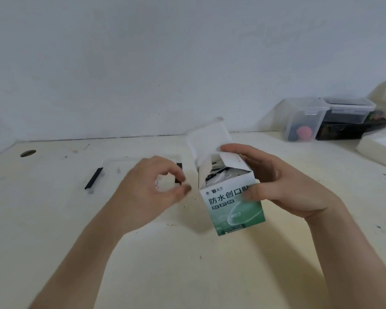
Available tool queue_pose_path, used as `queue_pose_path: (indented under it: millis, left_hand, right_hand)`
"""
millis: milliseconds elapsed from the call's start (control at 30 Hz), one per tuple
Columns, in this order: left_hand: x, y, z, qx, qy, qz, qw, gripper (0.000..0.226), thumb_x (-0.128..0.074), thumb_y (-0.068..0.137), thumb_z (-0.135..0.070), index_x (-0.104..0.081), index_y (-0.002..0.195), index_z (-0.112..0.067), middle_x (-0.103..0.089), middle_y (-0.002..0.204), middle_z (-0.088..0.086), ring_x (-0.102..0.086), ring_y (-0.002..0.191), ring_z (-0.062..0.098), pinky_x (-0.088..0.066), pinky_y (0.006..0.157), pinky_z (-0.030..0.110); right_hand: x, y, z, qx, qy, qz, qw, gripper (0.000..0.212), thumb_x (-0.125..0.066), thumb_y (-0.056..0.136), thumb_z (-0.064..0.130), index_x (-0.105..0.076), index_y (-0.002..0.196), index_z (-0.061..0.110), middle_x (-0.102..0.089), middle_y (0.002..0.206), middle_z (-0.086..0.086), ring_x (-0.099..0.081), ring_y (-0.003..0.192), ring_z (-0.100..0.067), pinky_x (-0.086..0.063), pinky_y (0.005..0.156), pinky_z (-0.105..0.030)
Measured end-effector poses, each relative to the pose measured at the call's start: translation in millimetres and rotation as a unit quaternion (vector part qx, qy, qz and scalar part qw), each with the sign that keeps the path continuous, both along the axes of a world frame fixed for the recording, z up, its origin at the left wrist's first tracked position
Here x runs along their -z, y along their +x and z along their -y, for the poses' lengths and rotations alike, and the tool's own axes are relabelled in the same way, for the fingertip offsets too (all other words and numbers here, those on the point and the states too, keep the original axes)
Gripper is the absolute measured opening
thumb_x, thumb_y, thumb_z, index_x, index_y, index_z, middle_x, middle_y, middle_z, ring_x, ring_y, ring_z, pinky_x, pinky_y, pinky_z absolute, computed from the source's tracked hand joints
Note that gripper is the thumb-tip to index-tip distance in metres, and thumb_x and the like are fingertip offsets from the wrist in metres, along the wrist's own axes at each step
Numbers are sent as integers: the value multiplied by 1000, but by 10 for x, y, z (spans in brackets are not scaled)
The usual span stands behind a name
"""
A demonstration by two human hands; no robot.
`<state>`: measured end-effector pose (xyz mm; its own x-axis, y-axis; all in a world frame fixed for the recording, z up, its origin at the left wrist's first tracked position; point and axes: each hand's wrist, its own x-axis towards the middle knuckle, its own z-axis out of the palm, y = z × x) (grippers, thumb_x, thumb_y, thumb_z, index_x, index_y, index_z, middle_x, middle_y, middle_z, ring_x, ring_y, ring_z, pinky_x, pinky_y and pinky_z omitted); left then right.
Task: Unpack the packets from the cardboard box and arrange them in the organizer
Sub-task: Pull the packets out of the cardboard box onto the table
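Note:
A small green-and-white cardboard box (pixel 232 208) stands upright on the pale table (pixel 187 264), its white top flap (pixel 206 137) lifted. Packets (pixel 218 175) show inside the open top. My right hand (pixel 276 181) grips the box from the right, thumb on the printed front and fingers over the top edge. My left hand (pixel 152 190) hovers just left of the box with its fingers curled and holds nothing I can see. A clear organizer (pixel 120 166) with black end strips lies flat behind my left hand, partly hidden by it.
Clear lidded plastic containers (pixel 310 119) stand at the back right against the wall, with a dark tray beside them. A white block (pixel 377 150) lies at the right edge. A round hole (pixel 28 153) is in the table at the far left.

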<state>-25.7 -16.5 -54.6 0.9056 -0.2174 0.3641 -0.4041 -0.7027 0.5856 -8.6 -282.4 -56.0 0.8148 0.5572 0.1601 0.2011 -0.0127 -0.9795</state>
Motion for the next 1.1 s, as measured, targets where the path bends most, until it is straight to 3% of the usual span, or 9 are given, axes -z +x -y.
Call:
queue_pose_path:
  millis: [67, 233, 333, 433, 567, 700, 800, 967, 1100]
  left_hand:
    - [24, 15, -76, 60, 126, -25, 990, 33, -60, 68, -68, -60, 98, -54, -49, 121, -35, -38, 118, -8, -32, 99, 23]
    - [218, 152, -72, -39, 180, 124, 975, 15, -62, 91, -22, -74, 99, -27, -63, 125, -9, -56, 118, 13, -42, 96, 27]
    - [214, 174, -50, -78, 51, 192, 977, 22, -55, 89, -20, -72, 103, -22, -68, 110, -5, -60, 106, 11, -44, 93, 20]
    - [49, -1, 211, -5, -163, 120, 979, 25, -55, 87, -39, -65, 109, -34, -60, 104, -11, -59, 91, 5, -46, 76, 10]
    - [124, -29, 432, -35, -72, 151, 985, 32, -53, 87, -44, -55, 118, -41, -50, 102, -16, -58, 86, 2, -51, 70, 19]
    - [186, 23, 357, -101, -255, 72, 959, 35, -50, 92, -10, -59, 104, -43, -56, 90, -5, -65, 70, 25, -59, 64, 38]
    - [235, 17, 375, -101, -310, -13, 945, 34, -51, 91, -5, -68, 94, -35, -57, 85, -2, -65, 72, 35, -59, 60, 30]
    - [258, 9, 341, -121, -106, 47, 986, 22, -46, 94, -25, -62, 100, -38, -55, 70, -10, -51, 55, 6, -42, 58, 28]
    - [291, 1, 334, -133, -35, 39, 990, 19, -42, 95, -29, -59, 101, -37, -45, 46, -6, -42, 45, 13, -33, 49, 27]
  right_hand:
    - [30, 10, -10, 30, 6, -11, 999, 87, -74, 58, 12, -48, 139, 32, -60, 131, -1, -55, 123, -21, -49, 100, -45]
    - [42, 5, -98, 64, -29, 28, 997, 74, -71, 63, -2, -51, 129, 25, -60, 125, -7, -54, 120, -25, -46, 103, -44]
    - [42, 1, -164, 91, -75, 64, 991, 70, -76, 61, 4, -49, 121, 30, -59, 123, 3, -55, 118, -16, -42, 104, -38]
    - [90, 9, -250, 93, -83, 73, 989, 71, -80, 63, 4, -41, 118, 27, -56, 120, 4, -57, 112, -16, -50, 93, -34]
    - [114, 10, -289, 85, -88, 87, 989, 63, -81, 67, -2, -36, 102, 25, -59, 107, 2, -59, 105, -18, -51, 88, -29]
    - [77, -24, -276, 73, -19, 6, 997, 50, -82, 75, 18, -39, 101, 16, -64, 97, 9, -62, 91, -7, -49, 77, -20]
    - [102, 44, -260, 138, 41, -43, 989, 26, -67, 88, 36, -54, 95, 14, -66, 97, 4, -59, 90, -9, -48, 79, -28]
    - [242, 148, -228, 152, 120, -103, 976, 12, -63, 89, 7, -62, 99, 15, -64, 109, -2, -59, 85, -13, -54, 82, -37]
    - [302, 166, -229, 237, 66, -53, 968, 22, -79, 69, 29, -66, 84, 19, -66, 93, 3, -57, 84, -9, -43, 80, -30]
